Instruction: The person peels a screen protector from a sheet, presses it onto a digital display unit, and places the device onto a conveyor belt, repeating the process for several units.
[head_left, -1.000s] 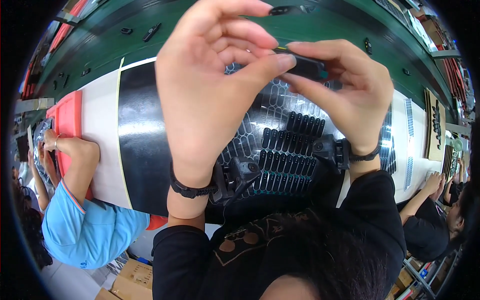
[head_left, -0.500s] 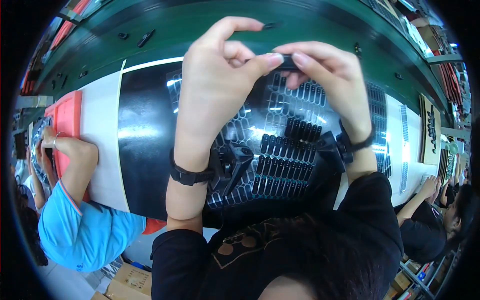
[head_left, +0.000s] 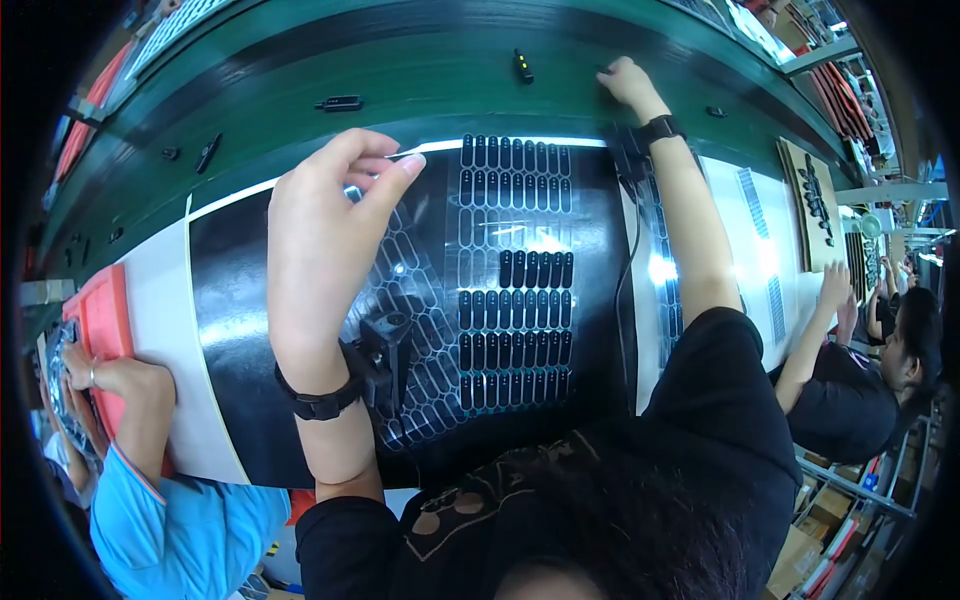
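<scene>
My left hand (head_left: 330,230) is raised over the black mat (head_left: 240,330), its thumb and fingers pinching a thin pale sliver (head_left: 403,155). What this sliver is made of cannot be made out. Out over the green belt, my right hand (head_left: 632,85) has its fingertips closed at a small dark piece (head_left: 604,71), mostly hidden by them. Beneath my arms lies a clear sheet (head_left: 482,230) with rows of black oval pieces (head_left: 515,337); some of its outlines are bare. A second clear sheet (head_left: 432,350) with oval outlines sits at an angle beside it, partly under my left wrist.
Small black devices rest on the green belt (head_left: 430,85), among them one with yellow spots (head_left: 522,66) and a longer one (head_left: 338,103). A cable (head_left: 622,290) runs down beside the sheets. Co-workers sit at left, near a red tray (head_left: 105,310), and at right.
My hands, together around a dark piece before, are now apart. The right one has reached away to the belt; the left has moved left and lower with the sliver. The sheets are more exposed.
</scene>
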